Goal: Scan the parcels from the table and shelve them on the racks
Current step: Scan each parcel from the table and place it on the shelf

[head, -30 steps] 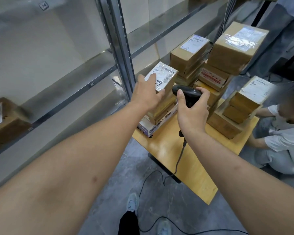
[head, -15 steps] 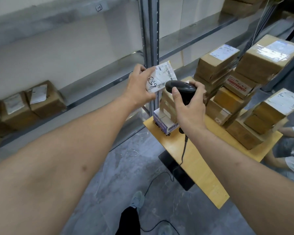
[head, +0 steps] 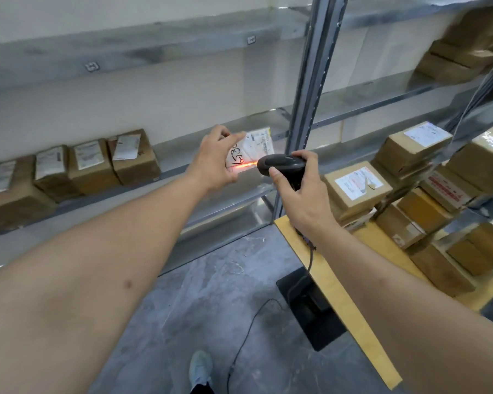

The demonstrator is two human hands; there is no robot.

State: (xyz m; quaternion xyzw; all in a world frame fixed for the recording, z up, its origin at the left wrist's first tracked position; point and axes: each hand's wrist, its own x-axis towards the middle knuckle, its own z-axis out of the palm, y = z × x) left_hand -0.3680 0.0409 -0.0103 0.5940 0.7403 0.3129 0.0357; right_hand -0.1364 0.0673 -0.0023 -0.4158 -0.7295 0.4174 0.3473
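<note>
Left hand (head: 215, 159) gripped small flat parcel with white label (head: 252, 149), held up in air in front of grey metal rack (head: 316, 89)
Right hand (head: 299, 194) wrapped round black corded scanner (head: 281, 164), red light line fell on label
Brown cardboard boxes (head: 356, 187) piled on yellow wooden table (head: 333, 282)
Risk: label tilted, so scan might miss; thin parcel might slip from fingers; cord might snag box pile
</note>
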